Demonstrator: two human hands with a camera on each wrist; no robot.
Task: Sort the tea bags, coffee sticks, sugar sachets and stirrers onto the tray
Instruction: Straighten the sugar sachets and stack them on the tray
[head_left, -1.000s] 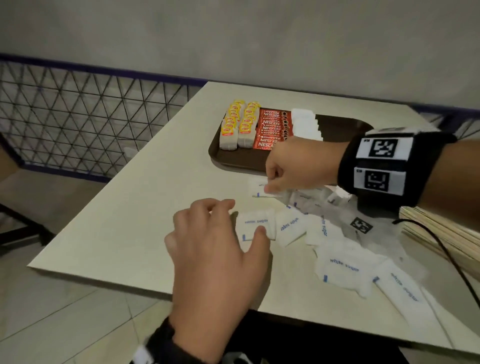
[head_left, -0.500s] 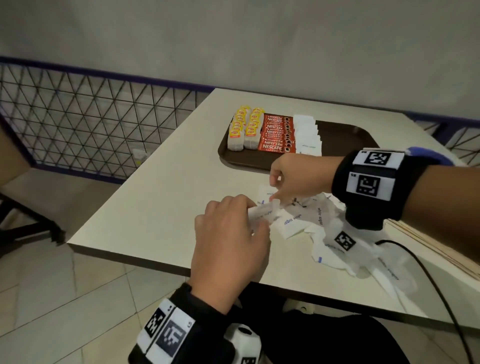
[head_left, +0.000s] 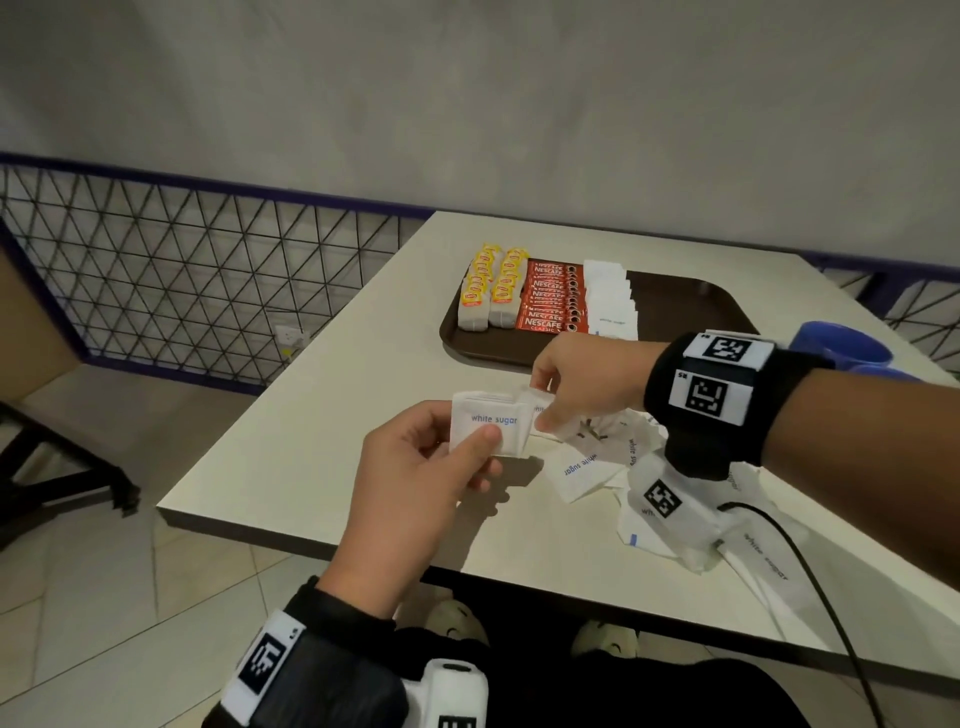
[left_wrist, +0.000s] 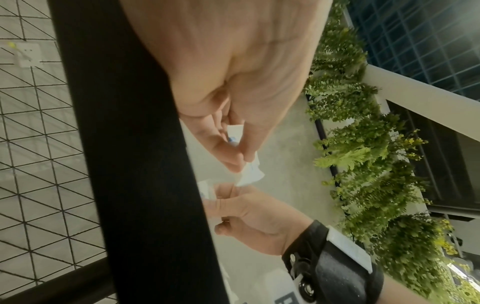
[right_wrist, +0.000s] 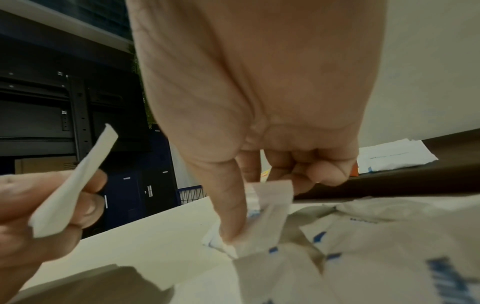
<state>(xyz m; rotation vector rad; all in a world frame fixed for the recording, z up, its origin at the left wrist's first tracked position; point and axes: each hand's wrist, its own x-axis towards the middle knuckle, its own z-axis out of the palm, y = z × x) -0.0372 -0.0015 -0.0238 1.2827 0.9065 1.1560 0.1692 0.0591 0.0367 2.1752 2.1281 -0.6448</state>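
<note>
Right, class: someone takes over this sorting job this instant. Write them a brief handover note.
Left hand: pinches a small stack of sugar sachets above the table.
Right hand: pinches another sachet beside that stack.
Tray: tea bags, coffee sticks and a row of sachets already placed.
Left: loose sachets on the table, then the stirrers, not visible now.

Black wristbands (head_left: 709, 397) with square-code tags, black cable (head_left: 810, 571), dark sleeves
</note>
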